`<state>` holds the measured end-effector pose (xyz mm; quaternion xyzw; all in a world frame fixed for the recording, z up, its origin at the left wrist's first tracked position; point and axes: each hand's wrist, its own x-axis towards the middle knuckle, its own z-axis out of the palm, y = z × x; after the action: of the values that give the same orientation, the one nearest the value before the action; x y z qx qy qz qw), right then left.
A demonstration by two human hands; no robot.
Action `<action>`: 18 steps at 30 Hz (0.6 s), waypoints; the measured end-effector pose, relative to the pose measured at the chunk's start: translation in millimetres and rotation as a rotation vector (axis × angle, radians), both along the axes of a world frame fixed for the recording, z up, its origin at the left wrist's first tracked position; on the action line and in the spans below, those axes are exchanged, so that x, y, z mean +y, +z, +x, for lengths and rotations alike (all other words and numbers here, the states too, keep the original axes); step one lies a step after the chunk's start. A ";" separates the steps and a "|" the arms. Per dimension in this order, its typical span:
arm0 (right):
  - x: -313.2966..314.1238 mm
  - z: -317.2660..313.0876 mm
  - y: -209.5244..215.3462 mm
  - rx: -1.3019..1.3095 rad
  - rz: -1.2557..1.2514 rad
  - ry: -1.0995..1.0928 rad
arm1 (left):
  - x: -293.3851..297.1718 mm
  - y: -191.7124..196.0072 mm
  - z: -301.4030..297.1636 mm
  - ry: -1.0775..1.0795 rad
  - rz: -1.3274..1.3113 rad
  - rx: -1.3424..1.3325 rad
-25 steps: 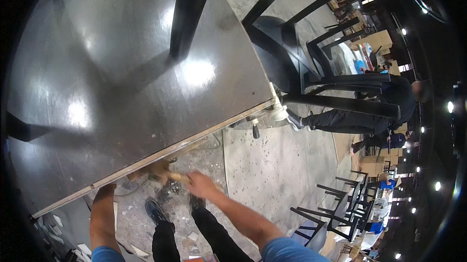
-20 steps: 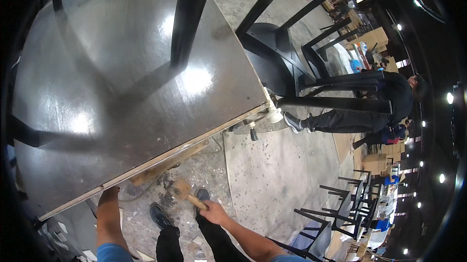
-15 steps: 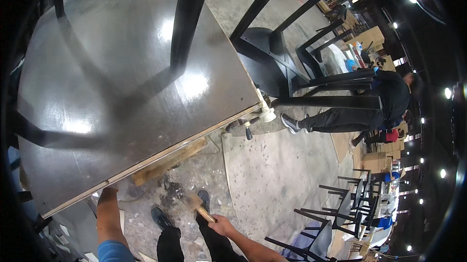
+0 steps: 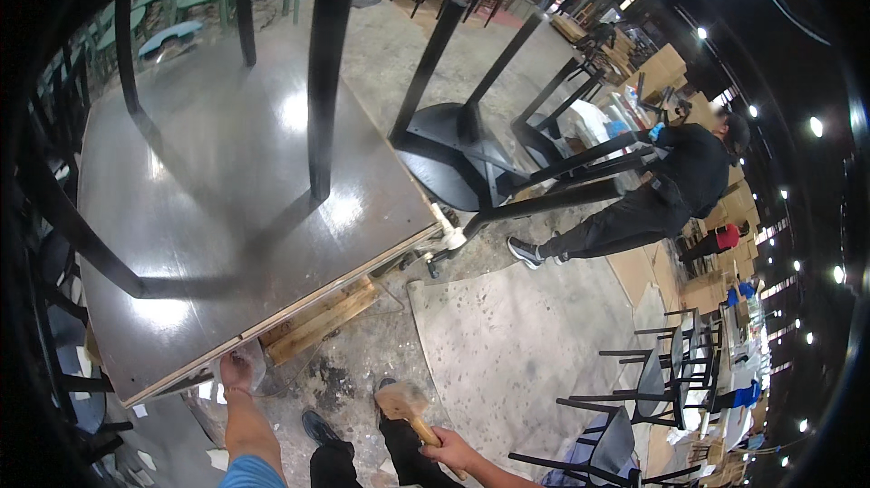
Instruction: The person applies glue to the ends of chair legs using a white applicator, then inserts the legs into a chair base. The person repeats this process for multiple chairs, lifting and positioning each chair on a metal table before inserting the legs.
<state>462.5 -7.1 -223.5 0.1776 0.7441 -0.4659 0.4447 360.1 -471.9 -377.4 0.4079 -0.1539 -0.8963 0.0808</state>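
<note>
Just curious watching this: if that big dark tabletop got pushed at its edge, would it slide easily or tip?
The tabletop looks broad, thick and stiff, so probably heavy. It rests on a wooden pallet, overhanging it, so a push might rock rather than slide it. The left hand steadies its edge; the right hand holds a mallet.

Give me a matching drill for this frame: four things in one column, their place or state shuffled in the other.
Things:
1. left hand
2. right hand
3. wooden mallet
4. wooden pallet

Places or states:
A. lies on the floor under the tabletop's near edge
B. held low, head raised over the floor
C. wrapped round the mallet handle
D. on the tabletop's near edge

Pairs: 1-D, 2-C, 3-B, 4-A
</note>
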 end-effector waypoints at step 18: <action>166.5 -161.9 116.1 0.590 -0.199 -0.354 | 472.1 242.1 -82.1 -0.888 -0.488 0.192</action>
<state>300.6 159.4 -107.4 0.1172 0.7490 -0.6373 0.1382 278.0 0.3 -135.3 0.1882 -0.5090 -0.8155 -0.2011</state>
